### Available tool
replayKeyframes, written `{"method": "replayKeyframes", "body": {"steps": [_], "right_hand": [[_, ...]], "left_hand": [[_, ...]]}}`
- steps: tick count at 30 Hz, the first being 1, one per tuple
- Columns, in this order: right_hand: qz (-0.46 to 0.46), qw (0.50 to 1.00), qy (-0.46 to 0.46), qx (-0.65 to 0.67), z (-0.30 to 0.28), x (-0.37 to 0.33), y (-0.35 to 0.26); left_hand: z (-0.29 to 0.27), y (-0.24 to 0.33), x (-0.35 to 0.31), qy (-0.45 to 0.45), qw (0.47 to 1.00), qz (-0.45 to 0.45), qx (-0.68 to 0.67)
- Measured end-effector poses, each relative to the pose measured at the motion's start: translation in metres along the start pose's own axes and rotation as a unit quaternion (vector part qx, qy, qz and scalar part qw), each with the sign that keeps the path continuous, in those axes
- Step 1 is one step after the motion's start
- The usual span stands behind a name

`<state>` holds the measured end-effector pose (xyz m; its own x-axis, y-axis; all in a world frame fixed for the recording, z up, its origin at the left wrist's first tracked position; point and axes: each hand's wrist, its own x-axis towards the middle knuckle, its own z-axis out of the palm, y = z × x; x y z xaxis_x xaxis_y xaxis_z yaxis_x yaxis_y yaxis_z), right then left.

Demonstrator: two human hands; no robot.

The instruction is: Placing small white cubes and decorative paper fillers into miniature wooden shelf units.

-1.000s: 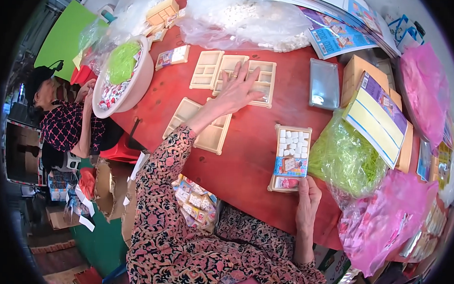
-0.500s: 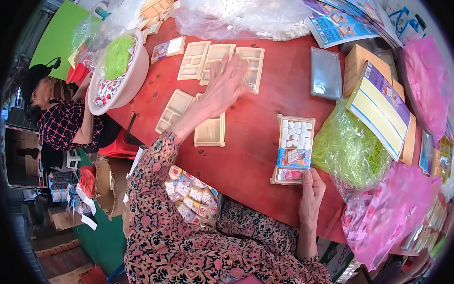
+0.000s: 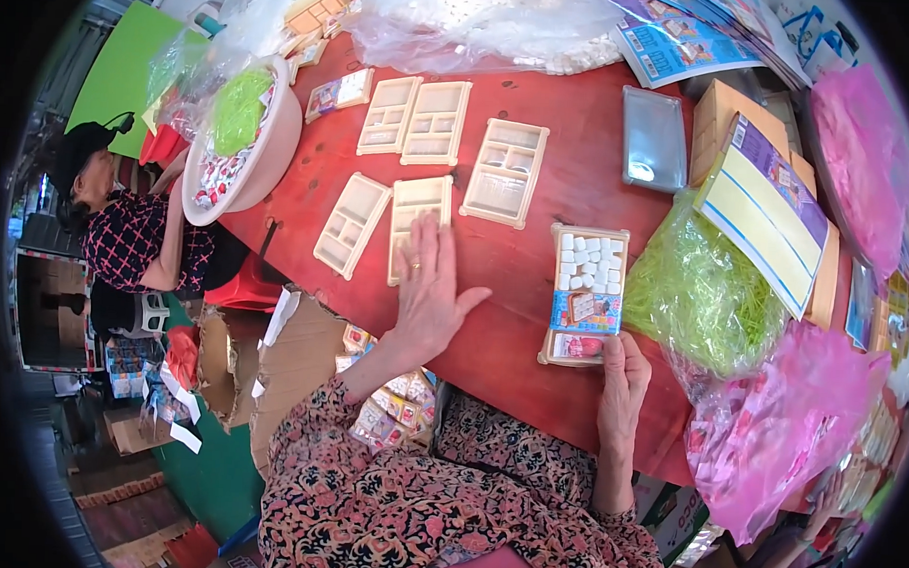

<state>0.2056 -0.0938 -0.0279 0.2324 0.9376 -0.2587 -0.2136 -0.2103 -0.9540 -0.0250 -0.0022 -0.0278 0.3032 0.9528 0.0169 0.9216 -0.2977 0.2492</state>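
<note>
My left hand lies flat with its fingers spread, the fingertips over the near end of an empty cream compartment tray. Around it lie other empty cream trays: one to the left, two in the far row, and one tilted to the right. My right hand pinches the near right corner of a filled tray between thumb and fingers. That tray holds white marshmallow-like pieces, a blue printed card and a small red-and-white packet.
A filled tray lies far left, near a pink basin of green shreds and packets. A clear plastic box, bagged green shreds and a pink bag line the right. Another person sits at left.
My left hand has come back toward me from the far row. The rightmost empty tray has shifted nearer and turned askew. My right hand stays on the filled tray.
</note>
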Motion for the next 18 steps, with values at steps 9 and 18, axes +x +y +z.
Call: {"method": "replayKeyframes", "body": {"steps": [9,18], "right_hand": [[0.001,0.999,-0.001,0.036,0.0,0.0,-0.005],[-0.022,0.995,0.062,0.079,-0.012,0.0,0.012]], "left_hand": [[-0.005,0.036,-0.055,-0.079,0.996,0.016,-0.037],[0.005,0.077,-0.01,-0.143,0.957,0.231,-0.1]]}}
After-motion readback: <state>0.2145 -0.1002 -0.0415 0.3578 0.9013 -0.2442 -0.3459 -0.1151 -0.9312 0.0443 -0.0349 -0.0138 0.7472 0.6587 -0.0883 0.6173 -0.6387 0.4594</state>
